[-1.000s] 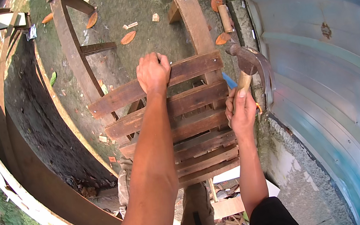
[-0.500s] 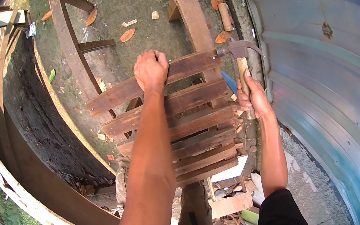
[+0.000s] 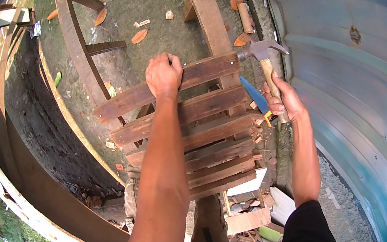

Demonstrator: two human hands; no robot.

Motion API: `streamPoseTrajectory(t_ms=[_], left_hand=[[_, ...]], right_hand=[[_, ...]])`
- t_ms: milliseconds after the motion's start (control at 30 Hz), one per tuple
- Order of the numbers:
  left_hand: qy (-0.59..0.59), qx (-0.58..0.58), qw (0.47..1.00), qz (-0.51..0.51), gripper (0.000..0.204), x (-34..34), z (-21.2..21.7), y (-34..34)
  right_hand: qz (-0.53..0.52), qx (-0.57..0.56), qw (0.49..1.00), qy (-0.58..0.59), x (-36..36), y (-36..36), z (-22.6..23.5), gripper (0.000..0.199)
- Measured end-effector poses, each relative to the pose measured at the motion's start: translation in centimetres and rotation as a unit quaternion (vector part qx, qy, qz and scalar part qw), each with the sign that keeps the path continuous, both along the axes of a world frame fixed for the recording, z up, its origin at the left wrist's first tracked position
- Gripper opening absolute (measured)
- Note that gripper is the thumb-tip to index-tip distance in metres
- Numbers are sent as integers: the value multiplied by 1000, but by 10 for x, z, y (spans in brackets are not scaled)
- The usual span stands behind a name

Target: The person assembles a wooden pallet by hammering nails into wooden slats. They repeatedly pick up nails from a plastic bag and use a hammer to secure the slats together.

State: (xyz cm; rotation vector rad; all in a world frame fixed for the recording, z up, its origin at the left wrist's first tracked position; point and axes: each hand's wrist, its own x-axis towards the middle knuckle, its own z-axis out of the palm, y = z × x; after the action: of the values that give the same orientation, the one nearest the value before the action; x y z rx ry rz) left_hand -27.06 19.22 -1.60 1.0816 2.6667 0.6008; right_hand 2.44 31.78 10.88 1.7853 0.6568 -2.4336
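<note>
My left hand (image 3: 164, 74) is closed over the top wooden slat (image 3: 206, 71) of a brown slatted wooden frame, its knuckles upward and its fingertips hidden. In my right hand (image 3: 285, 99) is a claw hammer (image 3: 267, 63), gripped by its wooden handle with the claw pointing right. The hammer's face is right beside the slat's right end; I cannot tell whether they touch. More slats (image 3: 215, 103) lie below the top one, across two long wooden rails (image 3: 209, 15). A blue blade (image 3: 255, 96) with a yellow end, like a handsaw, lies between the slats and my right hand.
On the right stands a ribbed metal sheet (image 3: 345, 75). A curved board (image 3: 62, 208) bends along the left side. Dry leaves (image 3: 139, 36) and wood chips are strewn on the ground, with a pile of scraps (image 3: 249, 239) near my legs.
The hammer and my right hand have moved a little to the right, the hammer now tilted, and more of the blue blade shows. My left hand stays on the slat.
</note>
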Motion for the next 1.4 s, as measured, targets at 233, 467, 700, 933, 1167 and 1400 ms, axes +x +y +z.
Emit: streamPoseTrajectory(t_ms=[233,467,700,933,1167,1400], left_hand=[[10,-8,1000,-7,24,-3,-6,-3],[1,-8,1000,0,25,-3,-1,-3],[4,-36,999,7,21,-2,2,0],[-5,-37,999,19,22,-1,2,-1],[-5,-40,999,14,21,-1,4,1],[-8,-27,999,18,19,-1,5,0]], right_hand=[[65,19,998,-7,0,11,0,53],[81,41,996,-16,-10,-2,7,54],[160,117,980,-26,-20,-5,13,54],[153,108,982,-37,-24,-12,5,50],[204,237,947,-70,-26,-24,4,53],[257,522,800,-144,-31,-80,11,46]])
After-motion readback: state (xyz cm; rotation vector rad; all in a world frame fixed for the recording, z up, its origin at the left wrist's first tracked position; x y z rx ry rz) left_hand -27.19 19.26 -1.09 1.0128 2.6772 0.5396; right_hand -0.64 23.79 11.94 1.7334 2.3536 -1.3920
